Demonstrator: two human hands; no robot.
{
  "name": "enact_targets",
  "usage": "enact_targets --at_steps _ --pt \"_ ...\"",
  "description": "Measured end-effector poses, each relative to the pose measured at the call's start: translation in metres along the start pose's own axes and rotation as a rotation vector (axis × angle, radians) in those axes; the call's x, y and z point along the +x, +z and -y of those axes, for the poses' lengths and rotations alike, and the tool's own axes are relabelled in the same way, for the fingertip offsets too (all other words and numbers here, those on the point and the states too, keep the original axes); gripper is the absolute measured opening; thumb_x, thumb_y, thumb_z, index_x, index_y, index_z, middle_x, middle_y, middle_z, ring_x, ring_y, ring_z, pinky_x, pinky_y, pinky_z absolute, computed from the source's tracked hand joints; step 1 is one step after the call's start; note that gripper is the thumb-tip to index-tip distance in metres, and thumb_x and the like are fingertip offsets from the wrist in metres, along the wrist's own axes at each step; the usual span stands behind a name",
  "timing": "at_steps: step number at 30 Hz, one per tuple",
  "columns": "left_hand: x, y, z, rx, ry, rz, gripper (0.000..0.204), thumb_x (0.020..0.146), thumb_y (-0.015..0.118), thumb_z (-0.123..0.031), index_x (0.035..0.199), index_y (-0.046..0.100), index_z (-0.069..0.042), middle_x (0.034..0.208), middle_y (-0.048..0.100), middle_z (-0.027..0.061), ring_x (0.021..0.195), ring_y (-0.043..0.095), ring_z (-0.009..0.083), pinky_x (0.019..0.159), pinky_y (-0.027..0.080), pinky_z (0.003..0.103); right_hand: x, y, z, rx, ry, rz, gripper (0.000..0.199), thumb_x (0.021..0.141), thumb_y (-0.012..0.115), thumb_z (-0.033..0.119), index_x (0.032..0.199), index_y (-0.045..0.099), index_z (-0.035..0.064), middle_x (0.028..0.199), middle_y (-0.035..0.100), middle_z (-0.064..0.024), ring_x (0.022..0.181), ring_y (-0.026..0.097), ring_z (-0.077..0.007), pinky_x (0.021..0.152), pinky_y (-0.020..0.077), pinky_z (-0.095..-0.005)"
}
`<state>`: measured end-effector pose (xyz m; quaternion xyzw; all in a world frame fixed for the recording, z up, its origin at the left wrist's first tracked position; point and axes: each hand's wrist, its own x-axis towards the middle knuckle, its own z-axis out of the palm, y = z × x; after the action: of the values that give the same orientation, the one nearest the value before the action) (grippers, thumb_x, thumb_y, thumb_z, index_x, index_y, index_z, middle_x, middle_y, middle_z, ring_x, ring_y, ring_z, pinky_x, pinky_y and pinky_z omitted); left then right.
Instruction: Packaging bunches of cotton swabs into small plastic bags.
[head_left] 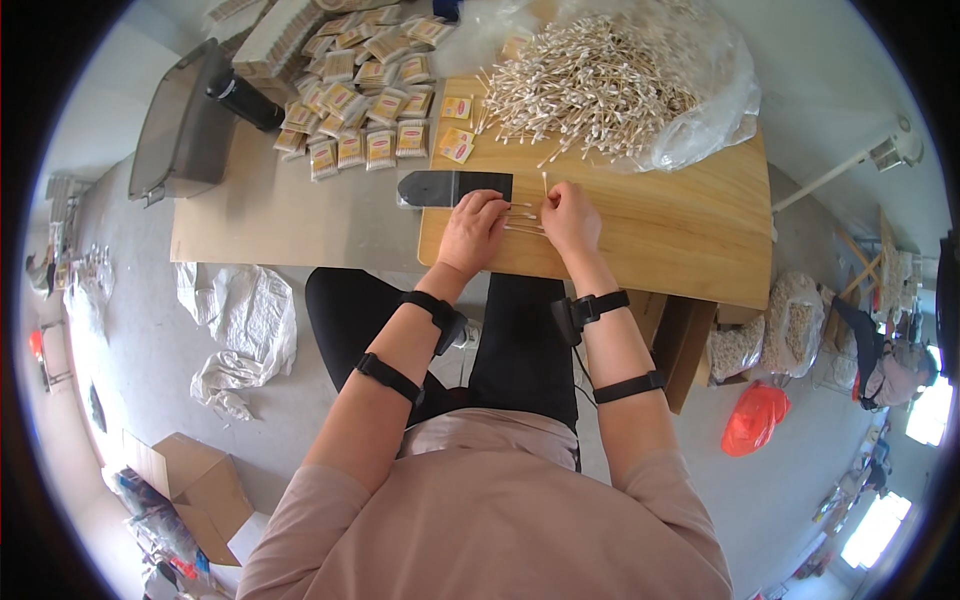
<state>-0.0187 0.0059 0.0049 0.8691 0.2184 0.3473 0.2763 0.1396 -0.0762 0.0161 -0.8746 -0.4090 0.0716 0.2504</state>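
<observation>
My left hand (472,228) and my right hand (568,215) rest side by side on a light wooden board (660,225). Between their fingertips lie a few thin cotton swabs (524,220) in a small row. My right hand pinches some of them and one swab sticks up above its fingers. My left hand's fingers press down on the swabs' other ends. Just beyond my left hand lies a dark flat pouch (455,187). A large heap of cotton swabs (590,85) sits on a clear plastic sheet (715,110) at the board's far side.
Several small filled yellow packets (365,95) lie in rows on the table at the far left. A grey plastic bin (185,125) stands at the table's left end. On the floor are a white sack (245,325), cardboard boxes (190,480) and an orange bag (755,418).
</observation>
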Motion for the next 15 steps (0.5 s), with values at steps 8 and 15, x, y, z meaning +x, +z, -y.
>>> enact_targets --at_steps 8,15 --pt "-0.001 0.0 0.0 -0.039 -0.086 -0.019 0.033 0.082 0.06 -0.004 0.115 0.056 -0.004 0.121 0.057 0.0126 0.112 0.054 0.0333 0.096 0.046 0.04 0.012 -0.004 -0.006 0.129 -0.234 0.14 0.008 0.081 0.066 0.014 0.089 0.067 0.0123 0.088 0.062 -0.0075 0.077 0.064 -0.0287 0.066 0.0505 -0.0399" --pt "0.002 0.0 -0.004 0.112 -0.006 0.06 0.028 0.086 0.061 -0.015 0.111 0.06 -0.004 0.124 0.057 0.0122 0.117 0.053 0.0303 0.101 0.043 0.039 0.022 0.0 -0.004 0.301 -0.095 0.013 0.014 0.086 0.065 0.02 0.098 0.067 0.0138 0.09 0.061 -0.008 0.079 0.064 -0.0297 0.069 0.0512 -0.0403"
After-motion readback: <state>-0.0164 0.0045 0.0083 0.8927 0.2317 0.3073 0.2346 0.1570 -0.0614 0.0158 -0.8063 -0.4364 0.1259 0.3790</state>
